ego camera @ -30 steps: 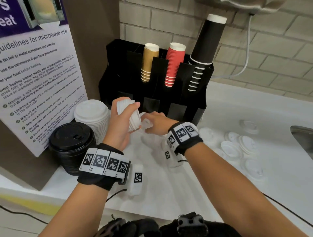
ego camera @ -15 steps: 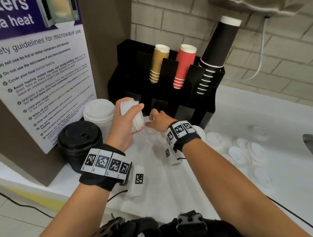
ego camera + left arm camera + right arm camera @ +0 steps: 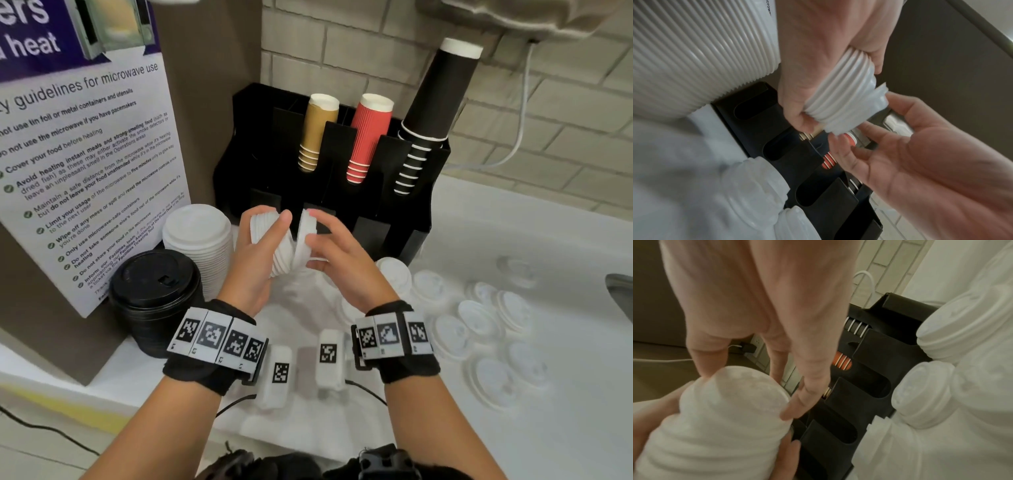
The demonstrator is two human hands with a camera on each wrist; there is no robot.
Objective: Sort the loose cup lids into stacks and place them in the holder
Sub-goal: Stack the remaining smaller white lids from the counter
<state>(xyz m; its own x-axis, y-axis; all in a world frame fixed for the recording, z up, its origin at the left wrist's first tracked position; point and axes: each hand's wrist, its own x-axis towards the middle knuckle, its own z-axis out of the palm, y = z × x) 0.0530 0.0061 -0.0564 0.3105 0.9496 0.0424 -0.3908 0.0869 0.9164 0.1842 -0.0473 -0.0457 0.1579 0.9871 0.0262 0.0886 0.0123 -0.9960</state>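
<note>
My left hand (image 3: 270,219) grips a short stack of small white lids (image 3: 274,250) on its side, just in front of the black holder (image 3: 423,205). My right hand (image 3: 310,240) pinches one more white lid (image 3: 303,236) by its rim and holds it against the stack's right end. The left wrist view shows the ribbed stack (image 3: 840,100) in my left fingers, with the end lid (image 3: 878,95) slightly tilted between my right thumb and fingers. The holder's front pockets (image 3: 777,146) look dark and empty. Several loose white lids (image 3: 479,318) lie on the counter to the right.
A tall stack of larger white lids (image 3: 197,233) and a stack of black lids (image 3: 154,284) stand to the left, beside a microwave notice board (image 3: 85,154). Brown (image 3: 317,133), red (image 3: 368,137) and black cups (image 3: 435,106) fill the holder's rear slots. A sink edge (image 3: 620,294) shows far right.
My right hand came up from the counter near the holder with a lid and brought it to the end of the stack. My left hand stayed almost still.
</note>
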